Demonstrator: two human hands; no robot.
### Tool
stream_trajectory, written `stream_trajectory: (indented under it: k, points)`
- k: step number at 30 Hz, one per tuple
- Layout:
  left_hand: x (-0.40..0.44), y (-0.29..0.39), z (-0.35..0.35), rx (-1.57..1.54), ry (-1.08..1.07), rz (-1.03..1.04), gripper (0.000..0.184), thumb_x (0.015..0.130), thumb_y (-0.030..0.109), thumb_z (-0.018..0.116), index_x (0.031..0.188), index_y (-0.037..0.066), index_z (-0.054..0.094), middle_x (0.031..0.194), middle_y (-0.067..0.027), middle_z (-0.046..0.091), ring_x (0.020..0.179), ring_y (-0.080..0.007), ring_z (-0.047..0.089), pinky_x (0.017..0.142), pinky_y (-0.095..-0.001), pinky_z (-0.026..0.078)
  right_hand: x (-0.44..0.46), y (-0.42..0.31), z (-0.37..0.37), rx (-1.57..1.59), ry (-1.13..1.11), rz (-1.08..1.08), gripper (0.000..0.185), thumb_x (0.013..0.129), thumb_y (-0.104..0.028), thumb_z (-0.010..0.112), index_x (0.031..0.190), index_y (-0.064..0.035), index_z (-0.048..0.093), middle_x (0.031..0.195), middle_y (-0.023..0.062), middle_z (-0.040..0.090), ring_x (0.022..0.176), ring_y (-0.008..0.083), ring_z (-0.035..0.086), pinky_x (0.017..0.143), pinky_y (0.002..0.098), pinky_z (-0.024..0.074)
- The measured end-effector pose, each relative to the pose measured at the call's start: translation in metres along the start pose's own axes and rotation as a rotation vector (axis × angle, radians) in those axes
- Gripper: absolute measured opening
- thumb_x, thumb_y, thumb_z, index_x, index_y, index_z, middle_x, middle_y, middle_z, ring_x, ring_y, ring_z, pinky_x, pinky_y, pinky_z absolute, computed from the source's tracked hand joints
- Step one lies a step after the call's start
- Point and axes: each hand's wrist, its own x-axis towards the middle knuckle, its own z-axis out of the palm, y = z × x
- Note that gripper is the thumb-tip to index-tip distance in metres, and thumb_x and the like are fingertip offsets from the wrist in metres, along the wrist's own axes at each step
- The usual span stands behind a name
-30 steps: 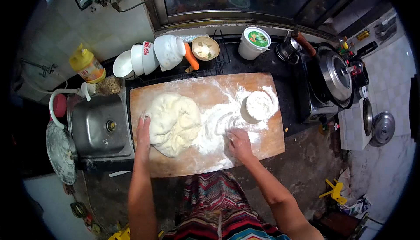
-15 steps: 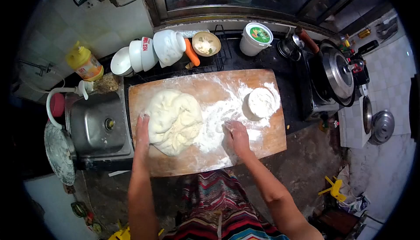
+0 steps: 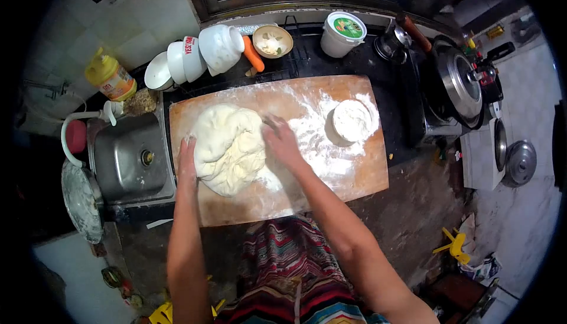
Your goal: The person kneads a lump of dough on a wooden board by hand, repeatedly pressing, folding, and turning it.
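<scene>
"What can't you make out from your end?"

"The right hand (image 3: 280, 141), mostly. Its fingers blur at the dough's right flank, and I can't tell whether they touch it. They look extended, with nothing gripped that I can see. Both arms run off the bottom of my view, and whatever lies beneath the dough (image 3: 230, 150) is hidden from me."

"And the left hand?"

"The left hand (image 3: 187, 162) is clearer: flat and narrow, fingers nearly together, laid along the dough's left side close to the board's left edge. It grasps nothing; the palm is turned away from me."

"Where does the dough sit?"

"On the left half of the wooden board (image 3: 363, 179), between the hands, well away from the right edge. It's a big, pale, rounded lump, smooth on the upper left, creased and rougher toward the lower right."

"Anything else on the board?"

"A round white container (image 3: 352, 120) near the right edge, toward the far right corner, heaped with white powder. Loose powder (image 3: 316, 147) streaks the wood between it and the dough, thick in places, thinly smeared in others."
</scene>
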Motion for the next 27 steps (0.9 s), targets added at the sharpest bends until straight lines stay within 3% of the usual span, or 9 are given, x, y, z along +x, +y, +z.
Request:
stream_trajectory:
  k: [1,4,9,12,14,16,18,24,27]
  points:
    - [0.011,-0.019,-0.007,0.052,0.061,0.009,0.039,0.097,0.031,0.054,0.123,0.001,0.054,0.115,-0.0126,0.061,0.104,-0.0205,0.059,0.092,-0.0338,0.046,0.011,0.000,0.022,0.219,0.010,0.084,0.054,0.092,-0.033,0.058,0.137,-0.0036,0.052,0.134,0.0230,0.053,0.121,0.0383,0.053,0.104,0.0430,0.0411]
    - [-0.007,0.003,0.020,-0.045,0.192,0.055,0.039,0.095,0.027,0.057,0.121,-0.002,0.054,0.113,-0.0136,0.061,0.102,-0.0214,0.058,0.090,-0.0340,0.046,0.016,-0.059,0.017,-0.125,-0.116,0.303,0.070,0.089,-0.042,0.063,0.143,-0.0034,0.043,0.143,0.0242,0.044,0.126,0.0364,0.050,0.106,0.0423,0.0392]
    - [-0.068,0.069,0.093,0.034,0.340,0.222,0.037,0.094,0.023,0.059,0.117,-0.005,0.055,0.109,-0.0168,0.060,0.101,-0.0256,0.058,0.090,-0.0370,0.045,-0.011,-0.090,-0.005,0.334,0.030,0.222,0.045,0.084,-0.016,0.069,0.125,-0.0024,0.054,0.106,0.0179,0.068,0.100,0.0239,0.064,0.090,0.0334,0.0490]
    - [-0.102,0.082,0.128,0.346,0.345,0.355,0.038,0.093,0.025,0.060,0.116,-0.004,0.056,0.111,-0.0194,0.058,0.103,-0.0320,0.058,0.090,-0.0415,0.045,-0.037,-0.084,-0.041,0.443,0.057,0.217,0.042,0.085,-0.008,0.064,0.125,0.0001,0.052,0.112,0.0129,0.063,0.103,0.0198,0.059,0.090,0.0327,0.0480]
    - [-0.110,0.069,0.141,0.511,0.175,0.300,0.043,0.090,0.028,0.063,0.119,-0.003,0.056,0.116,-0.0229,0.055,0.102,-0.0402,0.057,0.089,-0.0467,0.045,-0.051,-0.074,-0.068,0.493,0.026,0.273,0.045,0.086,-0.009,0.058,0.130,0.0000,0.049,0.114,0.0137,0.062,0.105,0.0222,0.059,0.092,0.0331,0.0475]
    - [-0.107,0.050,0.152,0.726,0.115,0.403,0.048,0.087,0.032,0.065,0.121,0.000,0.057,0.116,-0.0221,0.054,0.109,-0.0404,0.052,0.094,-0.0495,0.040,-0.057,-0.024,-0.097,0.272,-0.083,0.379,0.059,0.085,-0.019,0.063,0.138,0.0000,0.046,0.121,0.0174,0.061,0.110,0.0244,0.059,0.094,0.0348,0.0479]
    - [-0.104,0.057,0.157,0.895,0.045,0.479,0.049,0.086,0.034,0.065,0.121,0.001,0.059,0.117,-0.0208,0.054,0.113,-0.0388,0.050,0.096,-0.0503,0.038,-0.057,-0.063,-0.132,0.138,-0.262,0.497,0.053,0.088,-0.019,0.062,0.136,-0.0013,0.047,0.125,0.0104,0.057,0.114,0.0199,0.053,0.098,0.0304,0.0420]
    - [-0.096,0.044,0.164,1.124,0.143,0.501,0.055,0.090,0.034,0.058,0.134,0.002,0.050,0.141,-0.0240,0.044,0.133,-0.0391,0.037,0.111,-0.0528,0.023,-0.027,-0.087,-0.101,-0.305,-0.081,-0.058,0.050,0.090,-0.030,0.058,0.133,-0.0042,0.054,0.133,0.0217,0.056,0.122,0.0404,0.051,0.106,0.0448,0.0380]
    - [-0.107,0.023,0.165,1.102,0.182,0.552,0.055,0.091,0.029,0.050,0.137,-0.002,0.045,0.142,-0.0252,0.043,0.135,-0.0402,0.036,0.112,-0.0549,0.020,-0.026,-0.062,-0.042,-0.697,-0.044,-0.350,0.047,0.086,-0.028,0.057,0.131,-0.0145,0.059,0.139,0.0162,0.050,0.129,0.0397,0.043,0.108,0.0603,0.0268]
